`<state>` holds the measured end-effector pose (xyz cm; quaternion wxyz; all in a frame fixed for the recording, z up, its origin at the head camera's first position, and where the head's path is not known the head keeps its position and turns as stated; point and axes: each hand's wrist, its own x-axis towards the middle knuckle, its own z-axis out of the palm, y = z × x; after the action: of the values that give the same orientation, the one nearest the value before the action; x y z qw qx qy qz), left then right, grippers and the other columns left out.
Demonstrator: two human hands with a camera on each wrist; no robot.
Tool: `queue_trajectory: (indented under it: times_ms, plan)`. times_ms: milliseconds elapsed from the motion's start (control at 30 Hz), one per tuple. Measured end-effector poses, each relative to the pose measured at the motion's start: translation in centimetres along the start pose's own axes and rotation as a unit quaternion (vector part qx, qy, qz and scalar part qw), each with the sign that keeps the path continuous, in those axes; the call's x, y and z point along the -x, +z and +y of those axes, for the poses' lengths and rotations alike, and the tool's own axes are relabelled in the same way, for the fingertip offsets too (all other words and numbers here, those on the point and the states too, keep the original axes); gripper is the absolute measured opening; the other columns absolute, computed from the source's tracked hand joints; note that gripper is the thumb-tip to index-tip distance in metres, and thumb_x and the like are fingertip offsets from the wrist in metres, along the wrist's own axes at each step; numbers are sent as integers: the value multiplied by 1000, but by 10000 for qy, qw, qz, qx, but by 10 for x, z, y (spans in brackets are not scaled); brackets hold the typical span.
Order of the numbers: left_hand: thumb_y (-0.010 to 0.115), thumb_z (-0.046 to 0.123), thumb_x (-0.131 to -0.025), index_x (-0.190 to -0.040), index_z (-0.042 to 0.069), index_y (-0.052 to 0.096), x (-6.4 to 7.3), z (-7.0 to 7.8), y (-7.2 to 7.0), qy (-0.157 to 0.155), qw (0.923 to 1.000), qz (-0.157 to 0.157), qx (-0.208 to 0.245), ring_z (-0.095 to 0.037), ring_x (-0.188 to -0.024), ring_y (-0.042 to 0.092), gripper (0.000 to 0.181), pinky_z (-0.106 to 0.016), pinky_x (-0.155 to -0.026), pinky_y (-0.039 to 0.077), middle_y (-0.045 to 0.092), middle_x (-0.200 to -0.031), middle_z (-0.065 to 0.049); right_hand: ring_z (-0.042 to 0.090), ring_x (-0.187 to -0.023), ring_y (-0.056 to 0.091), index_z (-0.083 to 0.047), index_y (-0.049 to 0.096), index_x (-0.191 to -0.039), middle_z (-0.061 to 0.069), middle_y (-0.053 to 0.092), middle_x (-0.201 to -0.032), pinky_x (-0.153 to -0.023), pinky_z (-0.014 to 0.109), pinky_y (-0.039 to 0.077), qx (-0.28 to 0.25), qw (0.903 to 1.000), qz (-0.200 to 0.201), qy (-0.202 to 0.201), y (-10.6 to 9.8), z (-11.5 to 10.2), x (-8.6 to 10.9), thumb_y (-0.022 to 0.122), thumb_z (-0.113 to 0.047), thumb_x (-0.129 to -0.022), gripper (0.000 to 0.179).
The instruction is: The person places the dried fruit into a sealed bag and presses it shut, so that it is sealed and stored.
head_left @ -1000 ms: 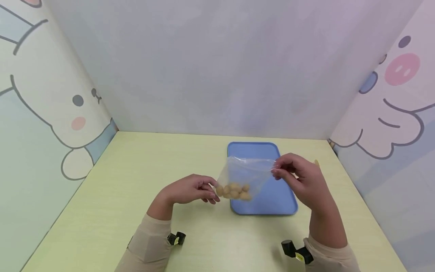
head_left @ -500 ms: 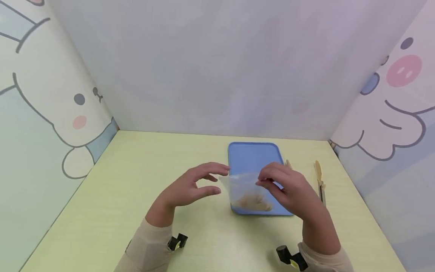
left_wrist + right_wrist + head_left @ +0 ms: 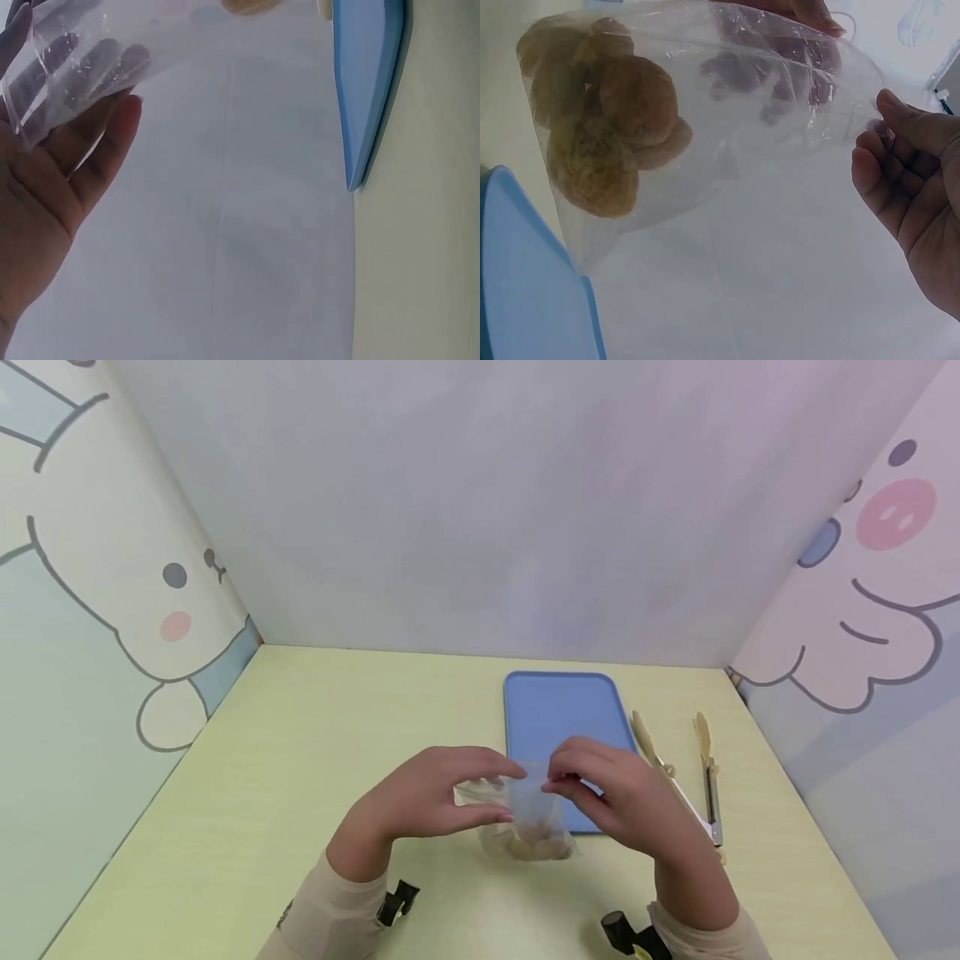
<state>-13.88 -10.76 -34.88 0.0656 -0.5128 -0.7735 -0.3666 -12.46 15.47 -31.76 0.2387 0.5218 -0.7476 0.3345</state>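
Observation:
A clear plastic bag hangs between my hands, above the table and partly in front of the blue tray. Several round, tan-brown lumps sit in its bottom, wrinkled in the right wrist view. My right hand pinches the bag's upper edge between thumb and fingertips. My left hand is at the bag's other side, thumb and fingers spread apart. In the left wrist view, some left fingers lie behind the clear plastic.
To the right of the tray, tongs with gold-coloured tips lie spread on the pale yellow table. A grey-white wall stands behind, and printed side walls flank the table.
The bag has come nearer to me and down. My right hand has moved left and closer, uncovering the tongs. My left hand's thumb and fingers have spread and shifted right toward the bag.

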Motion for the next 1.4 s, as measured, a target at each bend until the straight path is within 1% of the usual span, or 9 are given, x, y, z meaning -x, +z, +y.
queue_trajectory:
  times_ms: [200, 367, 500, 667, 767, 900, 1000, 1200, 1400]
  plan:
    - [74, 32, -88, -115, 13, 70, 6, -5, -6, -3, 9993, 343, -124, -2, -93, 67, 33, -18, -84, 50, 72, -109, 6, 5, -76, 54, -6, 63, -94, -4, 59, -86, -71, 14, 45, -216, 9998, -4, -40, -6, 2, 1, 57, -17, -100, 14]
    - [74, 27, -89, -100, 17, 72, 10, -10, -11, -105, 9983, 559, -103, 1, -79, 62, 15, -21, -74, 52, 71, -91, 12, 6, -77, 53, -4, 62, -91, -1, 59, -84, -70, 15, 44, -373, 9992, 149, -21, -14, 7, 4, 59, -17, -99, 16]
    - [71, 17, -90, -94, 18, 69, 10, -10, -14, -27, 9981, 605, 124, 1, -78, 62, 4, -22, -73, 52, 69, -87, 12, 5, -77, 53, -6, 62, -91, -3, 59, -85, -68, 14, 43, -299, 9994, 132, 111, -20, 9, 8, 60, -19, -98, 15]
    - [69, 9, -92, -94, 15, 67, 9, -6, -17, 142, 9962, 679, 530, -2, -79, 64, 6, -20, -76, 52, 71, -90, 7, 2, -76, 53, -11, 63, -94, -7, 59, -86, -67, 13, 43, -23, 9992, -103, 388, -24, 13, 13, 59, -23, -99, 14]
    - [69, 8, -91, -92, 15, 66, 9, -2, -19, 180, 9948, 747, 675, -2, -76, 62, 8, -17, -71, 51, 70, -87, 5, 0, -75, 53, -13, 64, -95, -10, 60, -86, -67, 11, 44, 57, 9985, -247, 489, -24, 14, 16, 62, -22, -98, 9]
    - [70, 9, -91, -88, 17, 64, 9, 1, -20, 268, 9933, 731, 857, 1, -73, 58, 10, -15, -64, 49, 69, -84, 5, 2, -77, 55, -13, 65, -99, -8, 62, -89, -69, 13, 45, -336, 9981, -451, 260, -21, 15, 15, 66, -14, -95, 5]
    - [70, 7, -90, -86, 17, 62, 9, 1, -21, 350, 9909, 658, 1119, 2, -74, 60, 13, -17, -64, 51, 69, -84, 5, 4, -76, 55, -12, 65, -99, -6, 63, -89, -69, 13, 45, -720, 9957, -581, 85, -16, 14, 13, 67, -11, -93, 6]
    - [68, -2, -89, -83, 13, 52, 9, 6, -22, 319, 9819, 413, 1822, -6, -79, 72, 23, -16, -56, 46, 72, -83, 0, 2, -75, 58, -13, 62, -93, -7, 61, -84, -70, 13, 47, -1075, 9922, -586, 228, -17, 14, 16, 72, -9, -89, 11]
    - [68, -2, -89, -82, 13, 49, 9, 7, -22, 247, 9821, 421, 1820, -9, -75, 71, 25, -14, -53, 40, 72, -83, 0, 2, -74, 63, -11, 64, -94, -5, 66, -84, -70, 17, 52, -1174, 9920, -394, 232, -18, 16, 17, 71, -9, -90, 9]
